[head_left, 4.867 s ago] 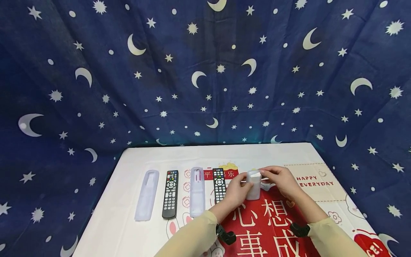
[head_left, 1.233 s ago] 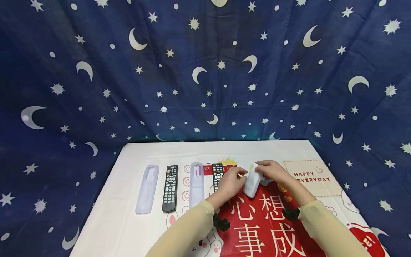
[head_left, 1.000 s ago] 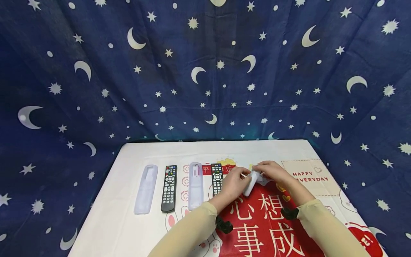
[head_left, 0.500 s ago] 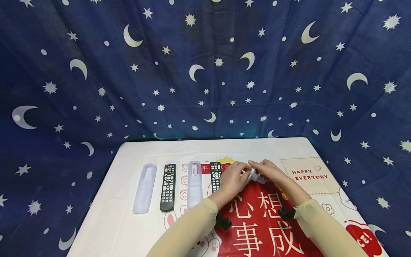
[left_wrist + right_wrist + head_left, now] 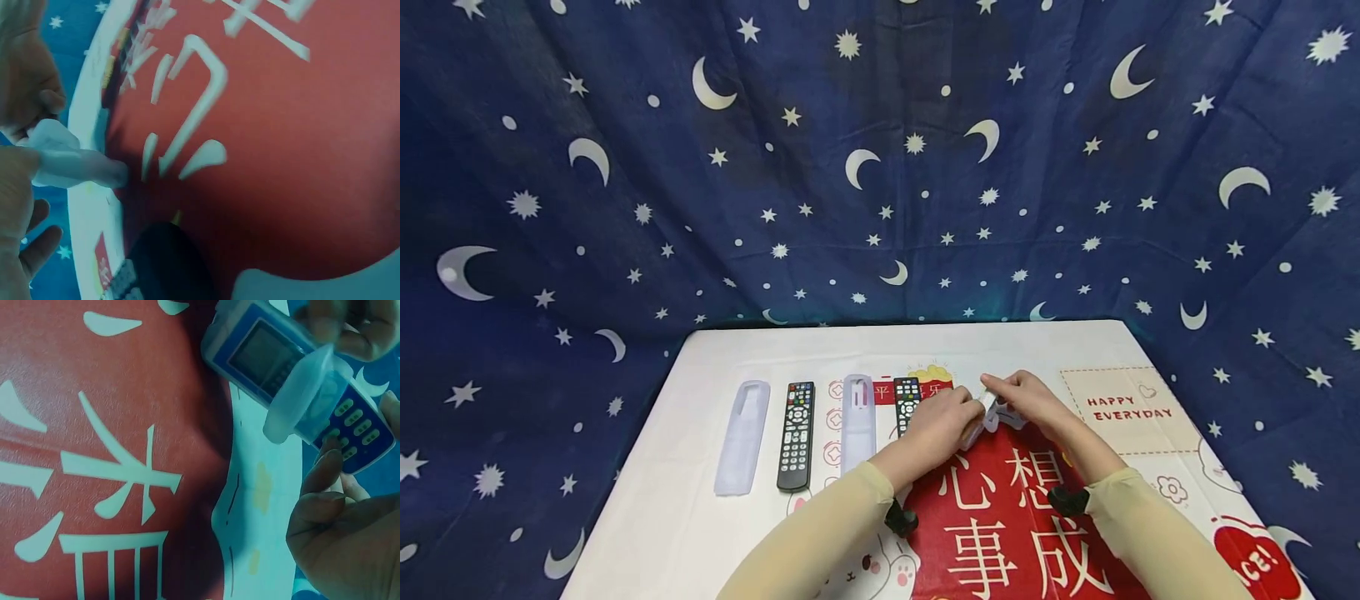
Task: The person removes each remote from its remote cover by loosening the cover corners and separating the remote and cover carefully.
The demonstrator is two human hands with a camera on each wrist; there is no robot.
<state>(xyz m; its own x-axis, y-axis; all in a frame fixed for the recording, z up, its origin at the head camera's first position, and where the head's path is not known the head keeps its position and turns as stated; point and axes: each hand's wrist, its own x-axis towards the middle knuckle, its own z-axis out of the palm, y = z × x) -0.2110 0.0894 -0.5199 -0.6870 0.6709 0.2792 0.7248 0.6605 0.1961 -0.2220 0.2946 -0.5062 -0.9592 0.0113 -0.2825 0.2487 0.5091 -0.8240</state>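
Between the hands is a small white-and-blue remote control point(image 5: 253, 353) with a grey screen and green-lit-looking buttons, partly inside a translucent soft cover point(image 5: 300, 394). The cover is folded back across the middle, leaving the keypad end bare. My left hand point(image 5: 942, 419) grips the covered end; in the left wrist view its thumb lies along the pale cover. My right hand point(image 5: 1030, 400) pinches the bare end, its thumb point(image 5: 328, 465) on the buttons in the right wrist view. From the head view, the hands hide most of the remote.
Left of the hands, a black remote point(image 5: 906, 398), a translucent cover point(image 5: 858, 421), another black remote point(image 5: 795, 437) and another cover point(image 5: 742, 437) lie in a row on the printed tablecloth point(image 5: 647, 500). A starry blue curtain point(image 5: 880, 167) hangs behind the table.
The small remote has gone from standing nearly straight between the hands to a tilt. My left hand has closed further over it, and the cover now bunches near my right fingers.
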